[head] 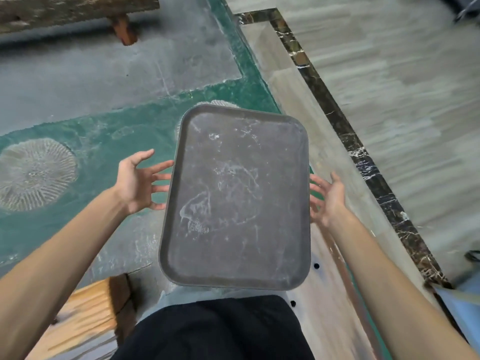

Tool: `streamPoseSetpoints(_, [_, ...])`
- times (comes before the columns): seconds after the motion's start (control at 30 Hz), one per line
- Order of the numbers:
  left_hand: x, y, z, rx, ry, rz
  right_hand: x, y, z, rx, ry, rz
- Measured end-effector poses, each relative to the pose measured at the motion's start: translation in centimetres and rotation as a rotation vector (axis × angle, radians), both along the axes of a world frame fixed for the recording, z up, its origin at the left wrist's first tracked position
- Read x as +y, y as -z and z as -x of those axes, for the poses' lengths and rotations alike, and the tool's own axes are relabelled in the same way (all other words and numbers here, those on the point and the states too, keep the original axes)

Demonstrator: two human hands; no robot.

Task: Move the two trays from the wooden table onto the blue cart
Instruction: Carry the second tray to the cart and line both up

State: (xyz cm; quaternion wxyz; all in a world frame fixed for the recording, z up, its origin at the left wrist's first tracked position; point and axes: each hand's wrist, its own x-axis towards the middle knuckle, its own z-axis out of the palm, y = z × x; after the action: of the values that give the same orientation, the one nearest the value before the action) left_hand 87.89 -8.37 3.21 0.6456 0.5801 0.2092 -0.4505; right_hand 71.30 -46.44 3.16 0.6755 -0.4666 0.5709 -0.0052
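A dark grey rectangular tray (237,198), scuffed with white marks, hangs in the air in front of me above the floor, its long side pointing away. My left hand (136,181) is at its left edge with spread fingertips reaching under the rim. My right hand (327,198) is at its right edge, fingers tucked beneath it. Both hands carry the tray from the sides. A light blue corner, possibly the blue cart (462,307), shows at the lower right. A second tray is not in view.
An orange wooden table corner (85,315) sits at the lower left beside my legs. A rough wooden bench (65,9) crosses the top left. Below lie a green patterned carpet (104,141) and grey floor tiles with a dark marble strip (345,131).
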Motion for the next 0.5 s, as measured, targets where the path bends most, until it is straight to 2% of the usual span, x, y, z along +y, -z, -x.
streamPoseSetpoints(0.3, [-18.8,2.0,-15.0,-0.038,0.281,-0.051,-12.0,1.5,-6.2,-0.013,0.243,-0.053])
streamPoseSetpoints(0.5, [-31.4,2.0,-21.0,-0.020,0.443,-0.058,-19.4,1.9,-6.6,-0.004,0.371,-0.074])
